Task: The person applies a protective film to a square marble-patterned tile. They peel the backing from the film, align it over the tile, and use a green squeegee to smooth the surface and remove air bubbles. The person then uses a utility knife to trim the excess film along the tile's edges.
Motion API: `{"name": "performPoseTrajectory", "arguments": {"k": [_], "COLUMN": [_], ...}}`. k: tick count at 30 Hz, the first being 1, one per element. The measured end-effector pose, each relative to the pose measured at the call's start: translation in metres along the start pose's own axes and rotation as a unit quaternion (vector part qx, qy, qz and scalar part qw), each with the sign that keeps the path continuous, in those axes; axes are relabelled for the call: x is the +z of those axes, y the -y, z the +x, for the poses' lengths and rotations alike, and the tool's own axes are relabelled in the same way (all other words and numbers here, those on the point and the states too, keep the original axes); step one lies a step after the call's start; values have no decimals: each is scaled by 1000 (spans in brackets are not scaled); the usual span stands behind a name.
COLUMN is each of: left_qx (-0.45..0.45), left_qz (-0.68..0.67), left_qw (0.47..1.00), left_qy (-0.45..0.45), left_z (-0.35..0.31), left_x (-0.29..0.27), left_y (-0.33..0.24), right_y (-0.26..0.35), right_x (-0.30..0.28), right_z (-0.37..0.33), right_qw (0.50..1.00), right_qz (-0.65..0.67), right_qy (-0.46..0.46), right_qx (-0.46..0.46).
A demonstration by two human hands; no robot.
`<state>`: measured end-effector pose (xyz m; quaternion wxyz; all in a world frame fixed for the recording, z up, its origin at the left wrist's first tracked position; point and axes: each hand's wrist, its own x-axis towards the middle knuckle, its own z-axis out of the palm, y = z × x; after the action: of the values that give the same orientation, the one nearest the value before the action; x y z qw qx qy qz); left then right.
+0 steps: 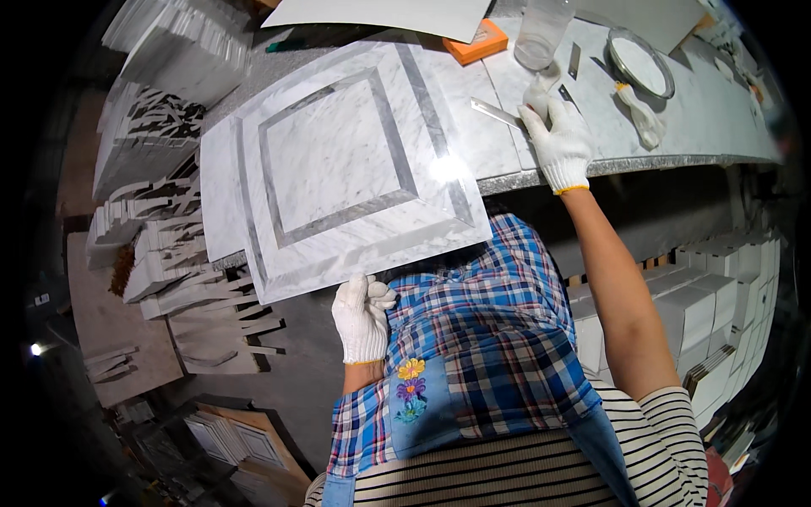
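Note:
A pale marble panel (338, 160) with grey inlaid bands lies flat in front of me, its near edge overhanging toward my apron. My left hand (363, 317), in a white knitted glove, is at that edge with its fingers curled in; what they hold, if anything, is hidden. My right hand (561, 148), gloved likewise, rests farther off on the white worktop, thumb and fingers apart. Just beyond its fingers is a small pale object (541, 88) whose kind I cannot make out. A flat metal strip (496, 112) reaches from the left to beside the thumb.
Behind the right hand stand a clear plastic cup (541, 38) and an orange box (476, 42). To the right are a round dish (642, 63) and a loose white glove (644, 118). Stacked stone pieces (160, 144) fill the left; white boxes (697, 304) stand below right.

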<state>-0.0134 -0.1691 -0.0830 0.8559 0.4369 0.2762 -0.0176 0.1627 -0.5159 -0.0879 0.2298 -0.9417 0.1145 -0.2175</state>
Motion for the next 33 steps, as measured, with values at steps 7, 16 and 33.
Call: {"name": "performPoseTrajectory", "arguments": {"k": [7,16,33], "left_qx": [-8,61,47], "left_qz": [63,144,159], "left_qw": [997,987,986], "left_qy": [-41,-27,-7], "left_z": [-2,1,19], "left_x": [5,-6,-25], "left_y": [0,11,44], "right_y": [-4,-7,-80], "right_x": [-2,-23,-61], "right_z": [2,7,61], "right_qw": [998,993,991], "right_qz": [61,98,-101], "right_qy": [12,-33,-3], "right_qx": [-22,58,83]}}
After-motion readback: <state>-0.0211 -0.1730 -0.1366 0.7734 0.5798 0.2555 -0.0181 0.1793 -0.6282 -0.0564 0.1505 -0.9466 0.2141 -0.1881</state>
